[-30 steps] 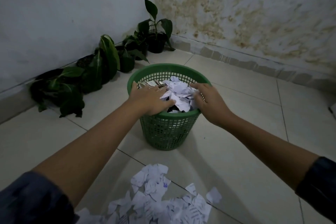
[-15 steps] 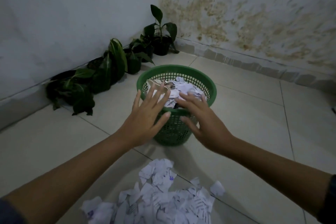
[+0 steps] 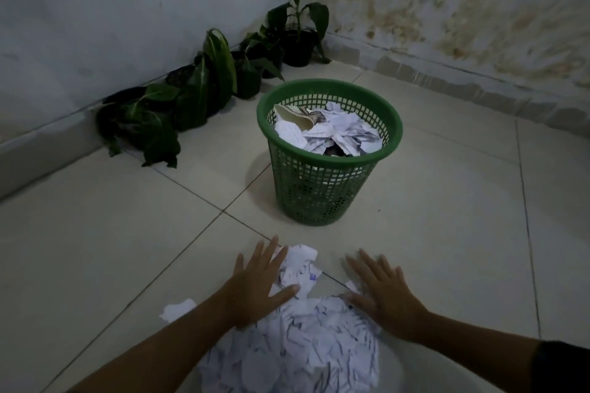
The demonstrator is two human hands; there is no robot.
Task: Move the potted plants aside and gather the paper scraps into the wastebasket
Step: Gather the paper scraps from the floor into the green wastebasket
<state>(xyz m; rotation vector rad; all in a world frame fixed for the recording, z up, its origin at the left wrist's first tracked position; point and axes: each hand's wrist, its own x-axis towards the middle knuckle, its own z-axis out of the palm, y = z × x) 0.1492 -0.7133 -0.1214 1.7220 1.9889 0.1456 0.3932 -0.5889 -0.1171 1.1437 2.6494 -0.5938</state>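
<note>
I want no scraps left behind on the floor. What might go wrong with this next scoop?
The wastebasket is already heaped near its rim, so another handful may spill over. One loose scrap lies outside the left hand and could be missed. The right hand lies flat at the edge of the pile; small pieces may slip out when lifted.

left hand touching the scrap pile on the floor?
Touching. Head view: the left hand lies open on the paper scraps, thumb and fingers overlapping the pile's far left edge.

Tiled floor [image 3: 447, 233] bears wastebasket [image 3: 322, 195], potted plants [image 3: 204, 86], paper scraps [image 3: 297, 351].
</note>
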